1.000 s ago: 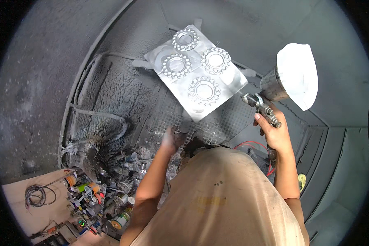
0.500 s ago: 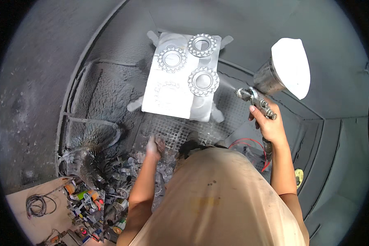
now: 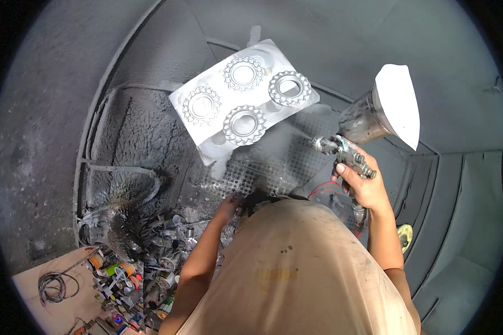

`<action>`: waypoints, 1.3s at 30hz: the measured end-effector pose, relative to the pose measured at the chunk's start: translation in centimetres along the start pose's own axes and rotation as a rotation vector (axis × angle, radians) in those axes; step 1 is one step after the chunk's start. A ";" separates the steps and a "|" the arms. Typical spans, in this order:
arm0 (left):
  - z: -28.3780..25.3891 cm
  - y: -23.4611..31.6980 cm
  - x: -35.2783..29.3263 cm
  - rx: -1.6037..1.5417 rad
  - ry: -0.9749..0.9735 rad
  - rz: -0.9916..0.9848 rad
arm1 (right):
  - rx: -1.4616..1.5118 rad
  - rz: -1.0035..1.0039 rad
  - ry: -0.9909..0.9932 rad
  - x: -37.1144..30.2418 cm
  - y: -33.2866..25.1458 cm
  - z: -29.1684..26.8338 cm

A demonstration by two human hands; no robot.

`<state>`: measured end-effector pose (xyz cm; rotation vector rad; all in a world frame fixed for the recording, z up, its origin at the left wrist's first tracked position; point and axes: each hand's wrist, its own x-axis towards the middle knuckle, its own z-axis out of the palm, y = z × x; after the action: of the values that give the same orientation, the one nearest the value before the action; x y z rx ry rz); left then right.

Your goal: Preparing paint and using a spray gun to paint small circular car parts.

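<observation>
My right hand (image 3: pixel 359 181) grips a metal spray gun (image 3: pixel 343 153), thumb round its body. Its cup (image 3: pixel 363 120) tilts to the right, with a white sheet (image 3: pixel 398 106) over the mouth. A pale mist leaves the nozzle toward a white rectangular board (image 3: pixel 218 125) ahead, which lies askew on coated support arms. On the board are several toothed ring shapes; the right-hand ring (image 3: pixel 289 88) and the near ring (image 3: pixel 245 124) look raised, the left one (image 3: pixel 202 106) fainter. My left hand (image 3: pixel 229 206) is low by my shirt, apart from the board, its fingers in shadow.
Grey crusted booth walls surround the board, above a perforated floor grid (image 3: pixel 246 173). A red hose (image 3: pixel 321 190) lies below the gun. Jars, cups and litter (image 3: pixel 173 257) crowd the lower left, near a coiled cable (image 3: pixel 58 286). A yellow round object (image 3: pixel 404 237) lies right.
The board has turned from nearly upright to slanted and shifted left, its rings with it. My left hand has moved right toward my body. The spray gun has dropped slightly left, still misting.
</observation>
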<state>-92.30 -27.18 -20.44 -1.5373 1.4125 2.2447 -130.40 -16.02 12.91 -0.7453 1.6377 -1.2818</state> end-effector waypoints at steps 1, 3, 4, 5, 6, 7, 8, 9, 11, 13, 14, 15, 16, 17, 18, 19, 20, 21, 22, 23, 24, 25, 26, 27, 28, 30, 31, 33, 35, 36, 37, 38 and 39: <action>0.2 1.2 -0.4 0.042 0.014 -0.021 | -0.001 0.002 0.008 -0.1 0.2 -0.3; 1.5 3.7 -1.6 0.135 0.099 0.035 | -0.128 0.008 0.050 -0.2 0.7 -1.1; 1.9 4.5 -2.0 0.222 0.190 0.095 | -0.216 0.018 0.086 -0.1 0.7 -1.6; 1.9 4.6 -1.9 0.226 0.185 0.095 | -0.215 0.019 0.092 -0.1 1.0 -2.2; 1.8 4.4 -1.8 0.204 0.136 0.073 | -0.216 -0.031 0.133 0.0 1.5 -2.7; 1.7 4.2 -1.5 0.182 0.084 0.050 | -0.218 -0.081 0.176 0.0 1.6 -2.9; 1.9 3.9 -1.1 0.187 0.079 0.049 | -0.207 -0.033 0.202 -0.3 1.3 -3.3; 2.1 3.2 -0.5 0.209 0.062 0.007 | -0.205 -0.031 0.205 -0.4 1.1 -3.7; 2.4 1.0 0.9 0.230 0.048 -0.035 | -0.266 -0.040 0.241 -0.7 0.8 -4.5; 2.9 -0.7 2.2 -0.019 -0.071 0.044 | -0.262 -0.002 0.240 -1.2 1.1 -5.2; 3.1 -0.9 2.5 -0.014 -0.076 0.043 | -0.256 -0.029 0.229 -1.6 1.3 -5.3; 3.3 -1.0 2.5 0.024 -0.068 0.091 | -0.251 -0.056 0.217 -1.9 1.7 -5.4; 3.5 -1.0 2.5 0.062 -0.059 0.140 | -0.209 -0.015 0.175 -2.4 1.8 -5.4; 3.4 -1.0 2.7 0.065 -0.059 0.138 | -0.207 -0.014 0.176 -2.8 1.9 -5.1; 3.2 -1.3 3.0 0.066 -0.062 0.136 | -0.113 0.015 0.148 -3.3 1.9 -4.6; 3.0 -1.7 3.2 0.068 -0.063 0.135 | -0.019 0.044 0.119 -3.6 1.8 -4.3; 2.9 -2.1 3.3 0.067 -0.059 0.135 | -0.005 0.050 0.084 -3.8 2.0 -4.3; 3.1 -1.7 3.2 0.126 -0.015 0.141 | -0.004 0.053 0.088 -3.8 2.2 -4.4; 3.3 -0.9 2.9 0.186 0.028 0.147 | -0.073 0.055 0.107 -3.9 2.4 -4.6; 3.5 -0.2 2.6 0.188 0.023 0.145 | -0.142 0.057 0.125 -3.9 2.6 -4.8; 3.5 0.5 2.1 0.202 0.017 0.153 | -0.149 -0.023 0.156 -3.7 3.6 -5.1; 3.6 1.0 1.8 0.215 0.011 0.161 | -0.147 -0.021 0.158 -3.8 3.8 -5.5; 3.5 0.8 1.9 0.217 0.009 0.160 | -0.140 -0.020 0.183 -3.8 3.7 -5.7; 3.4 0.5 1.8 0.209 0.019 0.164 | -0.132 -0.019 0.202 -3.8 3.3 -5.8; 3.2 0.2 1.8 0.201 0.028 0.168 | -0.147 -0.009 0.201 -3.8 2.7 -5.8; 3.2 0.2 1.5 0.203 0.024 0.173 | -0.163 0.027 0.203 -3.9 2.1 -6.1; 3.5 0.8 1.2 0.207 0.013 0.179 | -0.179 0.065 0.212 -4.0 2.0 -6.3; 4.3 2.2 0.2 0.169 0.011 0.143 | -0.146 0.044 0.233 -4.0 2.0 -6.2; 5.0 3.4 -0.5 0.131 0.013 0.108 | -0.113 -0.047 0.222 -3.8 2.4 -6.5; 5.2 3.8 -0.9 0.108 0.028 0.088 | -0.134 -0.037 0.218 -3.7 2.2 -6.6; 5.3 4.0 -1.1 0.086 0.042 0.068 | -0.134 -0.038 0.214 -3.7 2.0 -6.5; 5.2 3.9 -1.0 0.085 0.045 0.067 | -0.136 -0.039 0.243 -3.7 1.9 -6.5; 5.2 4.0 -0.9 0.080 0.025 0.116 | -0.140 -0.041 0.274 -3.6 1.8 -6.4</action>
<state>-97.57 -25.39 -16.90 -1.5009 1.6177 2.2081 -134.62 -9.68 12.58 -0.7136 1.9573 -1.3551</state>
